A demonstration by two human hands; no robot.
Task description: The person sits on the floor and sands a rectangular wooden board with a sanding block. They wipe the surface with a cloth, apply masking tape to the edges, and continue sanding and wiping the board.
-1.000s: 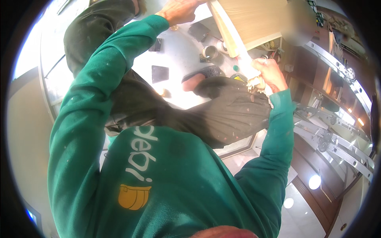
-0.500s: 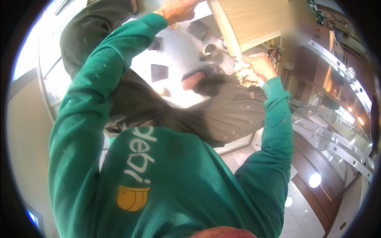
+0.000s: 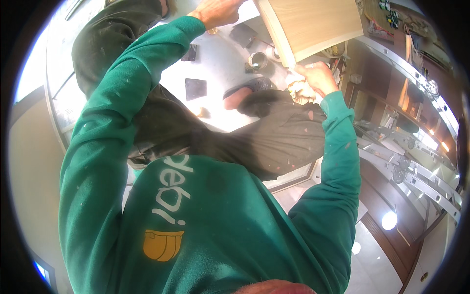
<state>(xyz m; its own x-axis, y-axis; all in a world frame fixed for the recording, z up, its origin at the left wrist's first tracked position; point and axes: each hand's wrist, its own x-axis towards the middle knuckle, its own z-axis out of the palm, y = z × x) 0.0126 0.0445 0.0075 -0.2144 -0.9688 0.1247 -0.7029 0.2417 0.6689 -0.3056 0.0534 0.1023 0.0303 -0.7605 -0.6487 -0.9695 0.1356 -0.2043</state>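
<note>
A light wooden box-like piece with a pale frame edge (image 3: 313,24) stands at the top of the view, partly cut off. My right hand (image 3: 318,77) is closed around a crumpled, yellowish-white cloth (image 3: 301,91), held against the near corner of that piece. My left hand (image 3: 219,12) is at the upper edge of the picture, left of the wood. Its fingers are curled and partly cut off, so I cannot make out what is in them.
Below the wood, a round can (image 3: 258,60) stands on the pale floor, with dark square pads (image 3: 196,89) around it. My shoe (image 3: 259,84) is close by. Metal ladders (image 3: 411,171) lean at the right, beside brown wooden panels (image 3: 387,198).
The cloth and my right hand have shifted slightly left and down along the corner of the wood. My left hand has hardly moved.
</note>
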